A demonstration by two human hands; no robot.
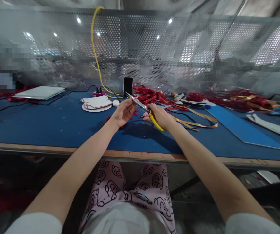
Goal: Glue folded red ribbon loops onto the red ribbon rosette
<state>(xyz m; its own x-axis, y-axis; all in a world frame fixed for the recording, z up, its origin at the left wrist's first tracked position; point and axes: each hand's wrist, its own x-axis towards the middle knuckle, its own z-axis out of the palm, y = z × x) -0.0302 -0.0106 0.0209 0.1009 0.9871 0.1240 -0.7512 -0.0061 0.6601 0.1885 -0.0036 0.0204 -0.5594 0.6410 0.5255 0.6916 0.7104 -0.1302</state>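
My right hand grips a pair of scissors with yellow handles. Their metal blades point up and left, towards my other hand. A small pink-handled tool with a dark tip sticks out under the right fingers; whether that hand also holds it is unclear. My left hand is closed, fingertips pinched beside the blades, and what lies in them is too small to make out. Below and behind the left hand, red pieces lie on the blue tabletop.
A phone stands upright at the back, with a pile of red ribbon beside it. White cut pieces are stacked left. Gold ribbon, a blue board and white strips lie right. A yellow cable hangs behind.
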